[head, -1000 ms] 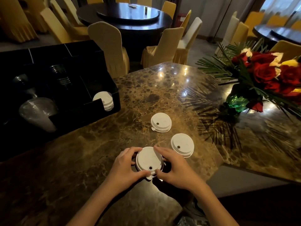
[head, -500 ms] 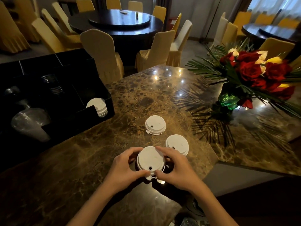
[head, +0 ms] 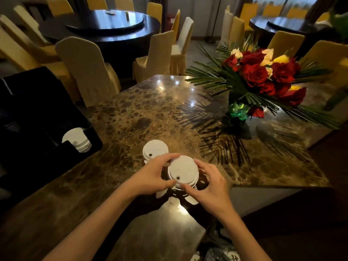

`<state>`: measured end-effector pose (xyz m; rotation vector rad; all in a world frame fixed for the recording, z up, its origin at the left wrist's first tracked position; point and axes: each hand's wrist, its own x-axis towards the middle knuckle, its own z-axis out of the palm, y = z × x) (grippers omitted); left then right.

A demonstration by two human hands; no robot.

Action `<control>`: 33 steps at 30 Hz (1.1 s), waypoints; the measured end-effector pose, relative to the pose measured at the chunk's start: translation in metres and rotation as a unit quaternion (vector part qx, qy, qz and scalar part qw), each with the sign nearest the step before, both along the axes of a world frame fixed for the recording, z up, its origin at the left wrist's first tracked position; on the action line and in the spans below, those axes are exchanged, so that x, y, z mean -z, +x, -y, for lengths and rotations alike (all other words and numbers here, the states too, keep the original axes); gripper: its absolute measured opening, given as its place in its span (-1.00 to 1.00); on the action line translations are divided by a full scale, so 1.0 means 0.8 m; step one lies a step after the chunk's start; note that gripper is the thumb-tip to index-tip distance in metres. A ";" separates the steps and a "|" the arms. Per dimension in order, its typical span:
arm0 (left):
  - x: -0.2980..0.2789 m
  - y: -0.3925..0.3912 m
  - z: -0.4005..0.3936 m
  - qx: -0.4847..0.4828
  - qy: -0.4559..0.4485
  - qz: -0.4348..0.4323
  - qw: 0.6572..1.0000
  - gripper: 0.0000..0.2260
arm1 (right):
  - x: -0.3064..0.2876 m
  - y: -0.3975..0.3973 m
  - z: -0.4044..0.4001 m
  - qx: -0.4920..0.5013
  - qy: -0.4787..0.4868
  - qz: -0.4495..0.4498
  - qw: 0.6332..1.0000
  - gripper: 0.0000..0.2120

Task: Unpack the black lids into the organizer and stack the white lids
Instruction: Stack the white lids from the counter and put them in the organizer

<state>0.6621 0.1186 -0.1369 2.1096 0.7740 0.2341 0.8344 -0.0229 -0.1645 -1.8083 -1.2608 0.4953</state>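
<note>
Both hands are clamped on the same white lid (head: 183,170) right at the near edge of the marble table (head: 150,113). The left hand (head: 150,176) has it from one side, the right hand (head: 211,182) from the other, fingertips pinching the rim. There's more white showing under it, looks like another lid beneath, but I can't tell if they're actually touching. A second white lid (head: 154,149) sits on the table just behind the left hand's fingers. Over at the left edge there's the black organizer (head: 37,117), with a small stack of white lids (head: 77,139) in its near-right compartment. Bunch of red roses (head: 263,76) toward the far right corner.
</note>
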 end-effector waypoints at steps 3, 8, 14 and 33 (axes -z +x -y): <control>0.009 0.011 -0.009 0.012 -0.019 -0.010 1.000 -0.27 | 0.006 0.004 -0.006 0.017 -0.016 -0.006 1.000 -0.19; 0.024 0.018 -0.013 0.023 -0.043 -0.004 0.999 -0.31 | 0.022 0.006 -0.011 0.026 -0.029 -0.013 0.999 -0.24; 0.034 0.017 -0.016 0.028 -0.065 0.018 0.997 -0.33 | 0.030 0.010 -0.012 0.023 -0.045 -0.015 0.999 -0.25; 0.030 0.005 -0.013 -0.018 -0.090 0.045 0.995 -0.32 | 0.018 0.004 -0.013 0.024 -0.050 -0.025 0.998 -0.18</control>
